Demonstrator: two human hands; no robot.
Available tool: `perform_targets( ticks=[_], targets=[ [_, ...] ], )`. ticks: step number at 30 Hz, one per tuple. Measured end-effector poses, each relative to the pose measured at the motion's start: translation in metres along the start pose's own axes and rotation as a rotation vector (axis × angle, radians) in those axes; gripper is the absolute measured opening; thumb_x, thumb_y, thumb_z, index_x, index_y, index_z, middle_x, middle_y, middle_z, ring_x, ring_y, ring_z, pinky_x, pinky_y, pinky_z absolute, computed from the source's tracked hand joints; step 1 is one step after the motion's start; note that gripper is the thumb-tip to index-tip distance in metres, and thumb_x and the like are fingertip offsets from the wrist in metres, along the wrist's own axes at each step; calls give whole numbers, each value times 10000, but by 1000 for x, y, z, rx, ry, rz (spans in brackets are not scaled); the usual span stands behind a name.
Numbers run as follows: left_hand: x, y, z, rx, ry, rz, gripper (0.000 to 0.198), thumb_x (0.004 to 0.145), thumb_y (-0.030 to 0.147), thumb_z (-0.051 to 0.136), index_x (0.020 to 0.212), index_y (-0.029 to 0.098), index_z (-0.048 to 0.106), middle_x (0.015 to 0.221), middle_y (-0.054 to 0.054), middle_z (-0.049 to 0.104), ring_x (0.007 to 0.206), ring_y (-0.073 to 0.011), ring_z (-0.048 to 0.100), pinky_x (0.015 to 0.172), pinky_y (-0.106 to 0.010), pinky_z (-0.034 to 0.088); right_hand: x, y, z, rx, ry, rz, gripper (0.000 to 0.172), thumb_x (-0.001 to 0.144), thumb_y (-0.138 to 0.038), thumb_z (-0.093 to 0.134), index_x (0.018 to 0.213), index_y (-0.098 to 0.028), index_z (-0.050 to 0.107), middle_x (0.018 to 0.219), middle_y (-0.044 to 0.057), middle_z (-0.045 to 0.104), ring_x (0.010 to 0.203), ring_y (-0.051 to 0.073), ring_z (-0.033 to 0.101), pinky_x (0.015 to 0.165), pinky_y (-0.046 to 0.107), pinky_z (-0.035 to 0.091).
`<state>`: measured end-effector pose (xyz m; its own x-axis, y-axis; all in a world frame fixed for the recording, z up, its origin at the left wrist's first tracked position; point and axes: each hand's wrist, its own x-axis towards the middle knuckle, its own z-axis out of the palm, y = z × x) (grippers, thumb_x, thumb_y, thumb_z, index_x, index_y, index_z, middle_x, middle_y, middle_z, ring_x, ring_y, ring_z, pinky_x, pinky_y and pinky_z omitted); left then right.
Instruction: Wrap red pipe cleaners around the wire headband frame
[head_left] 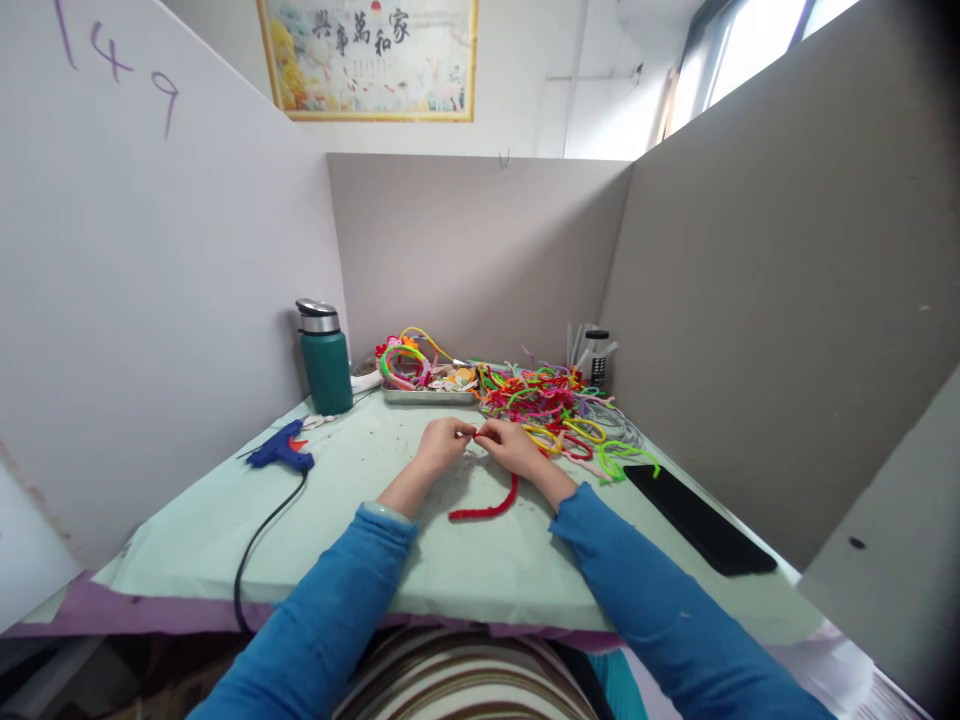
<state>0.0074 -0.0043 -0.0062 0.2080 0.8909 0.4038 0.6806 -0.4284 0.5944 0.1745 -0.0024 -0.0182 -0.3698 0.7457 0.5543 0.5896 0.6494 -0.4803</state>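
Observation:
My left hand (444, 443) and my right hand (508, 445) meet fingertip to fingertip above the middle of the table. Both are closed in a pinch on a small red piece (475, 434) between them. A fuzzy red strip (484, 512) curves down from beneath my right hand and lies on the pale green table cover; whether it joins the pinched piece is hidden by that hand. Right behind my right hand is a tangled pile of colourful fuzzy strips (536, 395).
A blue glue gun (281, 447) with a black cord and a green bottle (326, 370) are at the left. A metal tray (431, 397) of craft pieces sits at the back. A black flat object (697, 520) lies at the right. Grey partitions enclose the table.

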Motion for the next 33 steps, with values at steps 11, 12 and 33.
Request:
perform_targets(
  ticks=[11,12,33],
  targets=[
    [-1,0,0,-12,-34,-7,247,743,203,554,893,159,745,688,-59,682,604,-153,589,638,-239,433,-1,1,1,16,4,-23,134,810,-273,548,760,-162,604,702,8,627,624,112,529,559,209,343],
    [-1,0,0,-9,-34,-8,244,743,205,556,892,162,745,689,-58,681,612,-154,591,642,-239,432,-1,1,1,19,4,-25,133,809,-271,548,759,-161,605,702,9,627,625,113,528,559,209,343],
    [-2,4,0,-103,-69,-112,262,746,255,473,751,112,692,549,-7,565,515,-99,457,504,-201,331,-1,-5,-4,67,26,-40,164,825,-296,544,768,-162,618,718,17,638,642,119,543,579,218,368]
  ],
)
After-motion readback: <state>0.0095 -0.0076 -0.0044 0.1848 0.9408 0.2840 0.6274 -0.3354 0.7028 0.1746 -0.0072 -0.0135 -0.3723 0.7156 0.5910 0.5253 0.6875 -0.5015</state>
